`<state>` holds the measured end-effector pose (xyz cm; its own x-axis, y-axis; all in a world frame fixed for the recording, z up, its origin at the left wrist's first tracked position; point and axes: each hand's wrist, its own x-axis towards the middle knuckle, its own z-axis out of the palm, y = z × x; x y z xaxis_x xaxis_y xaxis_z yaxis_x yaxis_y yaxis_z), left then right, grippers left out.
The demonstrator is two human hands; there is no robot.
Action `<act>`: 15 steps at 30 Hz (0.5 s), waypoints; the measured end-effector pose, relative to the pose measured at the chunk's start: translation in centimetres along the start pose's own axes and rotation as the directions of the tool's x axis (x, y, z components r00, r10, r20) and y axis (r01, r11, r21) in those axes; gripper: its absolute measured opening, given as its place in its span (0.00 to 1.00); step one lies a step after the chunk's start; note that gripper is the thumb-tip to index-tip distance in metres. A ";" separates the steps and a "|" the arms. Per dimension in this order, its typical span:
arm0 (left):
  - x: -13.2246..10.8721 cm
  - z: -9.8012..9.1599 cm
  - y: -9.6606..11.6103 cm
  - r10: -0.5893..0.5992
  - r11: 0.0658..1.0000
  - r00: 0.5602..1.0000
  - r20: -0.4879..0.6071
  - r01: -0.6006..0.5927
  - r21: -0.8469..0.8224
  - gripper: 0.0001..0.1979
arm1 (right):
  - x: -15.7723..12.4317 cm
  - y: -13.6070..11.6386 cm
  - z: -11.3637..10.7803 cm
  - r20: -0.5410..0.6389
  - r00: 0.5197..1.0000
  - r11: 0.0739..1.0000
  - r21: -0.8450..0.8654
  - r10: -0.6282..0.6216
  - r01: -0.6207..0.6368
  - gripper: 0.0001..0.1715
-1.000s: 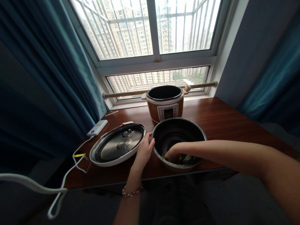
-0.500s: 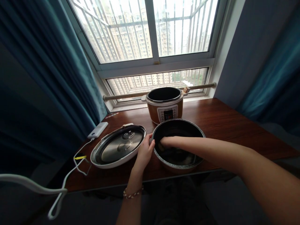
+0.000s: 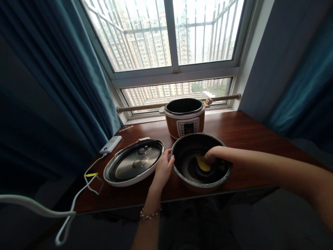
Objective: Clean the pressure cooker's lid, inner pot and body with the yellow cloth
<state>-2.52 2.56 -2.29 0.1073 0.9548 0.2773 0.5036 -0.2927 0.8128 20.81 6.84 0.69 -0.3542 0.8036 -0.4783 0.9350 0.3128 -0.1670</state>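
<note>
A dark inner pot [image 3: 186, 161] with a pale rim stands at the table's front edge. My left hand [image 3: 164, 168] grips its left side, thumb near the rim and fingers against the outside. My right hand [image 3: 214, 154] reaches down into the pot, closed on a yellow sponge [image 3: 203, 164] that rests against the inside. The fingertips of that hand are partly hidden. Directly behind the pot is the brown and white cooker body [image 3: 171, 125], its top uncovered and a control panel on its front. A round lid [image 3: 132, 182] lies underside up, left of my left hand.
The wooden table [image 3: 247, 139] runs up to a barred window. A white power bank [image 3: 110, 144] sits at the left, its white cable [image 3: 78, 194] with a yellow tie [image 3: 91, 174] hanging off the edge. Blue curtains [image 3: 85, 80] flank the window.
My right hand has moved to the right inside the pot, and the yellow sponge now shows clearly. My left hand keeps its hold on the pot's left side. The view has shifted slightly.
</note>
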 end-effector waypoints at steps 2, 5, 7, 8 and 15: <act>0.0 0.0 0.0 -0.001 1.000 1.000 -0.003 0.001 -0.003 0.14 | -1.2 0.0 0.2 0.107 0.994 0.995 -0.098 -0.021 0.031 0.03; 0.1 0.0 -0.2 -0.008 1.000 1.000 -0.004 0.008 -0.004 0.15 | -3.6 -0.5 -0.1 0.121 0.990 0.971 -0.219 -0.067 0.093 0.08; 0.1 0.0 -0.4 -0.007 1.000 1.000 0.000 0.007 -0.007 0.15 | -5.5 -0.7 -0.7 0.049 0.993 0.953 -0.281 -0.107 0.116 0.14; 0.1 0.1 -0.5 -0.005 1.000 1.000 0.002 0.005 -0.011 0.15 | -6.4 -0.6 -1.2 -0.010 0.991 0.945 -0.302 -0.131 0.121 0.16; 0.1 0.2 -0.7 -0.009 1.000 1.000 -0.008 0.009 -0.002 0.17 | -12.0 5.9 -1.6 -0.583 0.811 0.998 -0.008 -0.055 0.062 0.08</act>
<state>-2.66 2.89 -2.93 0.0957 0.9569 0.2740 0.5029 -0.2841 0.8164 30.57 -0.10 6.83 -0.3478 0.9294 0.1236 0.9111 0.3662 -0.1891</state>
